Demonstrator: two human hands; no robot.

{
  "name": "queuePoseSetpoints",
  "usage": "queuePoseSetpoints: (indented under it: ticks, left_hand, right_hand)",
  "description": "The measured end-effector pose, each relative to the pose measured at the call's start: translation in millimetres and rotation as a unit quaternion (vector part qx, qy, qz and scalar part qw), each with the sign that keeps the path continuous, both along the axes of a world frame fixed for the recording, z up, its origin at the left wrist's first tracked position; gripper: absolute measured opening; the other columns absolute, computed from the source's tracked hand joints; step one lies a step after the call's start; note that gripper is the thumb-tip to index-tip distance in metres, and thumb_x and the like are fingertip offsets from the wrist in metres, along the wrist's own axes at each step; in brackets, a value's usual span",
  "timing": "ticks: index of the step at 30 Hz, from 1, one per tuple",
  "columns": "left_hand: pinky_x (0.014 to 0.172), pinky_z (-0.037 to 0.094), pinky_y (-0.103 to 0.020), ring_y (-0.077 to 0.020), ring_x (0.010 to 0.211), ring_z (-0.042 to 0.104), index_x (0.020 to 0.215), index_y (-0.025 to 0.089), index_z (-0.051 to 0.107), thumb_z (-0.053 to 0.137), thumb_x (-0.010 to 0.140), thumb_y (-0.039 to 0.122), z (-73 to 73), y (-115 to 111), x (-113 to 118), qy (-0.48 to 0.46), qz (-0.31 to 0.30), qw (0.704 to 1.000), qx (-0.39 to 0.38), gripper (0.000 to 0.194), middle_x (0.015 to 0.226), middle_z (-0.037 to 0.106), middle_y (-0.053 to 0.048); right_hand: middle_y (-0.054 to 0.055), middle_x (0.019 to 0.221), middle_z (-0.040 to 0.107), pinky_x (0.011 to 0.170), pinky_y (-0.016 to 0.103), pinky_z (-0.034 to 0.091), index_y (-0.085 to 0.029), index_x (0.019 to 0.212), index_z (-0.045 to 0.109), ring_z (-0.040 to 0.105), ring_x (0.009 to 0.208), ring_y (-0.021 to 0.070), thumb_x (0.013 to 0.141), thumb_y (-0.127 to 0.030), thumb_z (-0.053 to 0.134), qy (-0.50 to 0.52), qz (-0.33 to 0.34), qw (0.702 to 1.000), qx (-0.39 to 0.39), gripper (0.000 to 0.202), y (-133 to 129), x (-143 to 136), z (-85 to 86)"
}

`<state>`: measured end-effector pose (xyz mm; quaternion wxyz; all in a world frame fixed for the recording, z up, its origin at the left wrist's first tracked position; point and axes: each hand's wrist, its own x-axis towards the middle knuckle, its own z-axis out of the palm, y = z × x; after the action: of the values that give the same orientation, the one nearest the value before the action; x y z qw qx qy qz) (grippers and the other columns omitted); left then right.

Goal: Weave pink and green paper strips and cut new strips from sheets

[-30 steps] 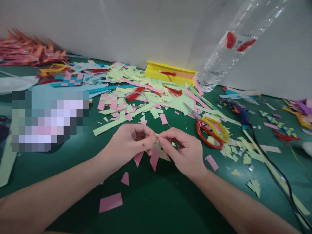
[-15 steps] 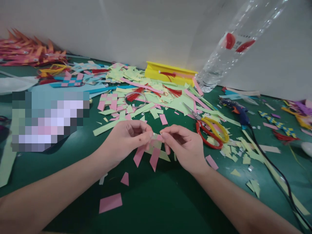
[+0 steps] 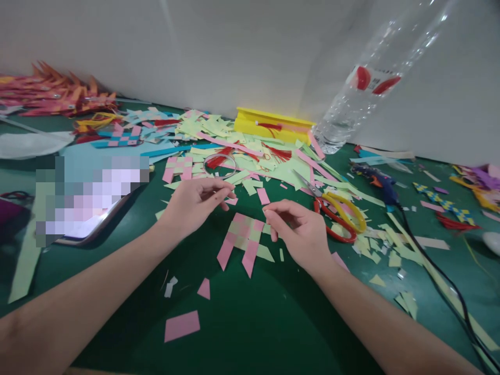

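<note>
Your left hand point(image 3: 195, 205) and right hand point(image 3: 300, 232) pinch narrowly, whether on anything I cannot tell; ideally, steady both beside the woven paper point(image 3: 245, 229).

On the tabletop point(image 3: 273, 333), the woven paper point(image 3: 242, 234) lay at clock centre, with the left hand point(image 3: 195, 203) towards ten o'clock, the right hand point(image 3: 300, 229) at three and a loose paper piece point(image 3: 182, 326) at seven. The phone point(image 3: 96, 211) lay near nine, the ring point(image 3: 220, 176) on scraps point(image 3: 199, 127) between eleven and twelve. Between two and three lay the scissors point(image 3: 320, 198), the glue gun point(image 3: 385, 185) beyond them; the bottle point(image 3: 363, 99) stood between one and two.
</note>
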<state>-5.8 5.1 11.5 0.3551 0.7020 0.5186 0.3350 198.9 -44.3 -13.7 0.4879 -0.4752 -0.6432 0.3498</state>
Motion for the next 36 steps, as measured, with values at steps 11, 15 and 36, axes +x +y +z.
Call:
queuePoseSetpoints:
  ticks: [11,15,36]
  left_hand:
    - [0.06,0.049,-0.026,-0.0174,0.07,0.063,0.088,0.017,0.057,0.061,0.08,0.043,-8.3,6.7,-3.4,0.065,-0.003,0.997,0.033,0.027,0.089,0.066,-0.007]
    - [0.057,0.047,-0.025,-0.0163,0.065,0.06,0.08,0.018,0.055,0.058,0.083,0.039,-7.3,9.8,-4.6,0.075,0.004,0.997,0.018,0.021,0.076,0.064,-0.004]
    - [0.086,0.037,-0.043,-0.0287,0.104,0.055,0.105,0.019,0.066,0.064,0.077,0.052,-14.0,-2.2,0.0,0.311,-0.186,0.909,0.205,0.044,0.11,0.062,-0.008]
  right_hand:
    - [-0.002,0.065,0.063,0.047,0.022,0.047,-0.02,0.086,0.068,0.054,0.046,0.0076,0.085,-0.03,0.06,0.004,0.001,1.0,-0.011,0.013,0.5,0.3,2.0]
    - [-0.002,0.065,0.063,0.048,0.022,0.047,-0.02,0.086,0.067,0.054,0.046,0.0078,0.086,-0.029,0.06,0.006,0.011,1.0,-0.016,0.012,0.3,0.0,3.1]
    - [-0.003,0.065,0.062,0.05,0.023,0.047,-0.021,0.085,0.067,0.054,0.046,0.008,0.085,-0.03,0.06,0.003,0.003,1.0,-0.019,0.011,0.8,0.4,2.2]
